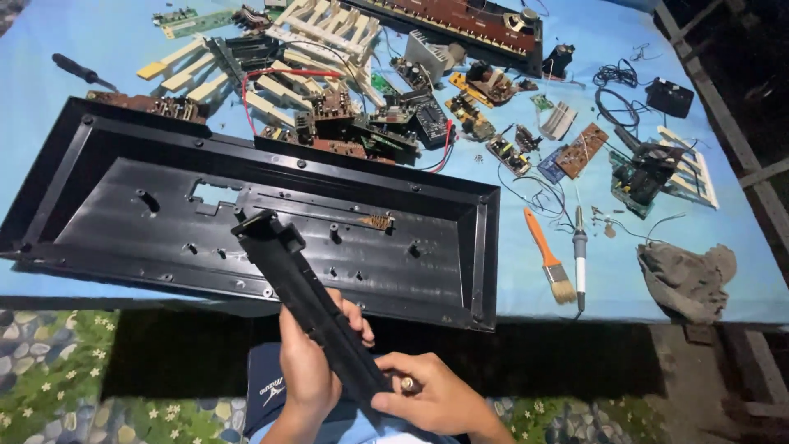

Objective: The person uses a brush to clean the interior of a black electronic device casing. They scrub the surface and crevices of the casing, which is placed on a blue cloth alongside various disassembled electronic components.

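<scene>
A long black plastic bar [296, 279] slants up from my lap toward the table. My left hand [311, 362] wraps around its middle from below. At the bar's lower end, my right hand [427, 399], with a ring on one finger, pinches it. The bar's upper end hangs over a large, empty black plastic keyboard shell [246, 214] that lies open on the blue table.
Several circuit boards [394, 123], white key strips [329, 33], wires and a brown keyboard panel [460, 20] cover the back of the table. An orange-handled brush [549, 259], a soldering iron [579, 263] and a grey rag [686, 279] lie at the right. A screwdriver [82, 72] rests far left.
</scene>
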